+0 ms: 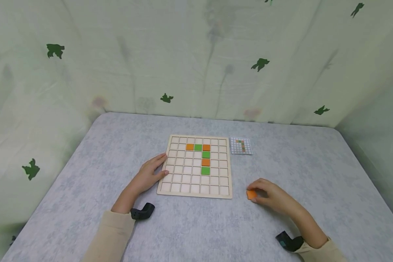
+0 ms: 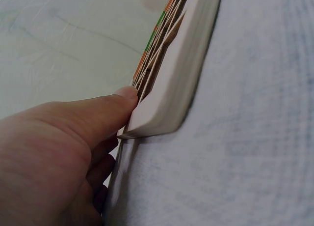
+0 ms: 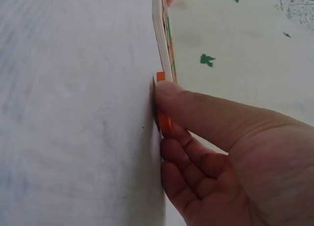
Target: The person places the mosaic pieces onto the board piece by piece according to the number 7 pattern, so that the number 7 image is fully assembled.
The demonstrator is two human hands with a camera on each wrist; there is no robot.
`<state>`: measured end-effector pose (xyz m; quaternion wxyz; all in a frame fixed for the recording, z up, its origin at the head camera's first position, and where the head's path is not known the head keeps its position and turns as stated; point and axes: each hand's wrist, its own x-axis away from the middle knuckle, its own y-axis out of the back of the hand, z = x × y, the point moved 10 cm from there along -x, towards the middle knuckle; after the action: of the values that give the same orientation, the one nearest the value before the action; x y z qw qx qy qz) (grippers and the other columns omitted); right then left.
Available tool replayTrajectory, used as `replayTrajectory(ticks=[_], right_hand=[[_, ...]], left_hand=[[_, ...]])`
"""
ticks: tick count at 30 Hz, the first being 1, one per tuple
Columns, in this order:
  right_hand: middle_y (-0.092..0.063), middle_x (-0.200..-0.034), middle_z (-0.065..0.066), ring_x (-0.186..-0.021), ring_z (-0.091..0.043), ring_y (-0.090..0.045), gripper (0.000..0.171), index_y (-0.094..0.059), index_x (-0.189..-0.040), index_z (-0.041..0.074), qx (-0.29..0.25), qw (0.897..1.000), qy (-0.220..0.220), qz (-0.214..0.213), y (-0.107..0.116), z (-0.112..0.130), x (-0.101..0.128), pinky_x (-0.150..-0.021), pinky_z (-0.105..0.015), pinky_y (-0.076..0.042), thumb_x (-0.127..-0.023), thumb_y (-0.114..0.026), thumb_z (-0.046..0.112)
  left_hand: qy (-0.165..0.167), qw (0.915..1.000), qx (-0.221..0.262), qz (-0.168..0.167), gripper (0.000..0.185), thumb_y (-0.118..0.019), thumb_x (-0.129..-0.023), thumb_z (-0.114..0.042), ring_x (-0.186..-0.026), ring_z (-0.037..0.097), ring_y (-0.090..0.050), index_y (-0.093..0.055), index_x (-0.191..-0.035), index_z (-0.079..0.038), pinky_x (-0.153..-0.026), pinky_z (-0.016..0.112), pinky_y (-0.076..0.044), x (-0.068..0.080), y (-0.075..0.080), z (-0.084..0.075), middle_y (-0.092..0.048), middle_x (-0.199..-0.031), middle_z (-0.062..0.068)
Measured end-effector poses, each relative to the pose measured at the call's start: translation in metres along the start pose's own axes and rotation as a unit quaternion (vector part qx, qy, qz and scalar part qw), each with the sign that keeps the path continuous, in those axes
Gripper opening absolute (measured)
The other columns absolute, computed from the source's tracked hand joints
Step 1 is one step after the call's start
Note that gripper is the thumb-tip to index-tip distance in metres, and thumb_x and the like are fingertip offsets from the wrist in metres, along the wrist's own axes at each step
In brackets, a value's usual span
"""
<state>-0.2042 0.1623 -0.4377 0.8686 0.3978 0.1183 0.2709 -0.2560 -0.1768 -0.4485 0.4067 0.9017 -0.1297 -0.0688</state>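
Note:
A light wooden grid board (image 1: 180, 187) lies flat on the table. Orange and green square tiles sit in it, making a short row near the top and a column running down from the row's right end. My left hand (image 1: 149, 174) rests against the board's left edge, its fingers extended and thumb apart; in the left wrist view the thumb (image 2: 105, 108) touches the edge near a corner. To the right of the board, my right hand (image 1: 270, 194) pinches an orange tile (image 1: 250, 194) between thumb and fingers, close over the table. The right wrist view shows this tile (image 3: 161, 76) partly covered by the thumb.
A small printed pattern card (image 1: 241, 146) lies beside the board's upper right corner, showing a similar grid with coloured squares. The grey table (image 1: 196, 233) ends at the back against a pale curtain (image 1: 190, 65) with green leaf-like shapes. A black wrist device (image 1: 143, 211) sits on the left wrist.

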Motion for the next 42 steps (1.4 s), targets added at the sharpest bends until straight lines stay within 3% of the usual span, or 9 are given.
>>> replayTrajectory(ticks=[4,9,15,19,26,33,42], right_hand=[[-0.055,-0.103,0.007,-0.096,-0.012,-0.051,0.029,-0.062,-0.106,0.012,0.007,1.0,0.005,-0.027,0.007,0.008,-0.005,-0.082,-0.033,-0.045,-0.079,-0.07,0.011],[-0.057,-0.104,0.005,-0.092,-0.012,-0.052,0.031,-0.062,-0.108,0.01,0.0,0.995,0.063,-0.082,0.018,0.037,-0.02,-0.075,-0.034,-0.048,-0.078,-0.07,0.008],[-0.057,-0.101,0.003,-0.091,-0.017,-0.054,0.031,-0.064,-0.109,0.007,-0.02,0.99,0.089,-0.105,0.012,0.064,-0.046,-0.073,-0.037,-0.048,-0.078,-0.07,0.009],[-0.057,-0.1,0.0,-0.089,-0.02,-0.054,0.033,-0.063,-0.11,0.005,-0.039,0.989,0.088,-0.11,0.0,0.072,-0.063,-0.071,-0.035,-0.048,-0.078,-0.07,0.009],[-0.058,-0.098,0.004,-0.086,-0.011,-0.053,0.026,-0.063,-0.103,0.008,-0.044,0.99,0.079,-0.104,-0.027,0.073,-0.086,-0.071,-0.025,-0.047,-0.079,-0.07,0.017],[-0.056,-0.095,0.003,-0.081,-0.008,-0.049,0.021,-0.065,-0.098,0.009,-0.018,0.991,0.078,-0.109,-0.045,0.076,-0.095,-0.067,-0.023,-0.043,-0.079,-0.07,0.016],[-0.054,-0.092,0.004,-0.074,-0.007,-0.045,0.021,-0.068,-0.1,0.01,-0.01,0.993,0.059,-0.1,-0.05,0.077,-0.098,-0.062,-0.022,-0.042,-0.079,-0.07,0.015]], left_hand=[[-0.001,1.0,0.003,0.001,0.063,-0.057,-0.089,-0.03,-0.131,0.034,-0.017,-0.03,-0.141,-0.005,-0.101,0.055,-0.015,-0.001,0.0,-0.001,-0.024,-0.145,0.01],[0.0,1.0,-0.001,0.001,0.064,-0.057,-0.089,-0.032,-0.131,0.034,-0.017,-0.03,-0.141,-0.005,-0.101,0.054,-0.016,-0.001,0.001,0.0,-0.024,-0.145,0.01],[0.001,1.0,-0.001,-0.001,0.064,-0.057,-0.089,-0.032,-0.131,0.033,-0.018,-0.03,-0.141,-0.006,-0.102,0.054,-0.015,-0.001,0.001,0.001,-0.024,-0.146,0.01],[0.002,1.0,-0.001,-0.003,0.063,-0.057,-0.089,-0.032,-0.131,0.032,-0.018,-0.03,-0.141,-0.007,-0.102,0.054,-0.016,-0.002,0.001,0.002,-0.024,-0.146,0.009],[-0.001,1.0,-0.004,-0.003,0.064,-0.057,-0.089,-0.032,-0.131,0.033,-0.018,-0.03,-0.141,-0.005,-0.101,0.054,-0.015,-0.001,0.001,0.001,-0.024,-0.145,0.01],[-0.003,1.0,-0.001,-0.003,0.063,-0.057,-0.089,-0.03,-0.131,0.034,-0.018,-0.03,-0.14,-0.005,-0.102,0.054,-0.016,0.0,0.001,-0.001,-0.025,-0.145,0.01],[0.0,1.0,-0.003,-0.002,0.063,-0.058,-0.089,-0.029,-0.131,0.034,-0.018,-0.03,-0.14,-0.004,-0.101,0.054,-0.016,0.001,0.002,0.002,-0.024,-0.145,0.011]])
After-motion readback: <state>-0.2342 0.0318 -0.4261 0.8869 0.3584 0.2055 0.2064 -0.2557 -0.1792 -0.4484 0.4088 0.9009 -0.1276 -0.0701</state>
